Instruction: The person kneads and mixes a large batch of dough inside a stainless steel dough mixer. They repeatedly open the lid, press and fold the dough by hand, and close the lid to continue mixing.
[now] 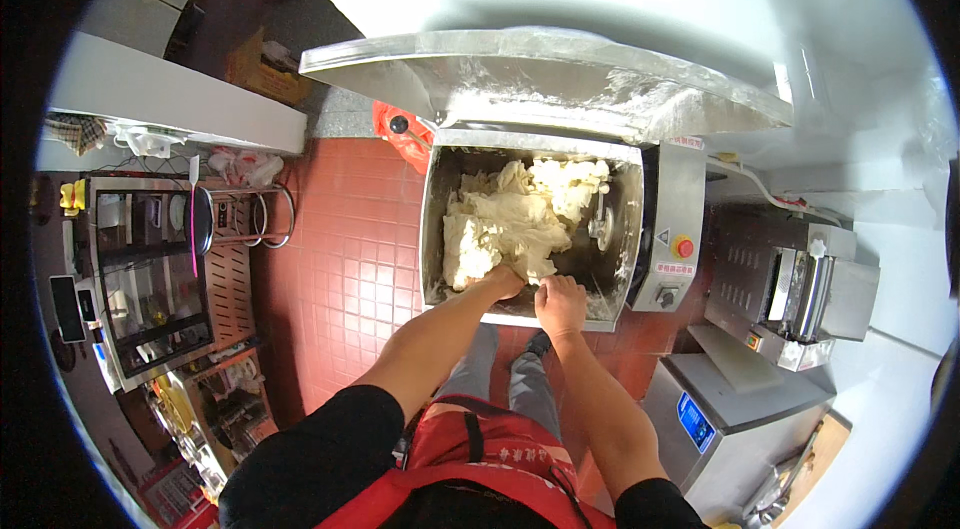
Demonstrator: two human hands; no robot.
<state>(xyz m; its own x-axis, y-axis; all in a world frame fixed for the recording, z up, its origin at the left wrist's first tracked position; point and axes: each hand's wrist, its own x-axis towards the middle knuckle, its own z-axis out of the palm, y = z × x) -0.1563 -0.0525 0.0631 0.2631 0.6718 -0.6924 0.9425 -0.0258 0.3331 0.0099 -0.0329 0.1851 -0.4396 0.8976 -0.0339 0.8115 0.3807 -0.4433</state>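
Observation:
A large, lumpy mass of pale dough (517,218) lies in the steel tub (428,206) of a dough mixer in front of me. My left hand (505,281) reaches in over the tub's near side and presses against the dough's near edge, its fingers partly hidden by dough. Close by on the right, my right hand (561,302) has curled fingers at the same edge, just inside the near rim. Whether either hand grips dough is hidden. A metal mixing shaft fitting (602,221) shows on the tub's right inner wall.
Behind the tub stands its raised, flour-dusted steel lid (525,75). The mixer's control panel (670,229) with a red stop button adjoins on the right. Further right are a roller machine (795,296) and a steel cabinet (739,409). A glass-topped cabinet (154,274) stands left.

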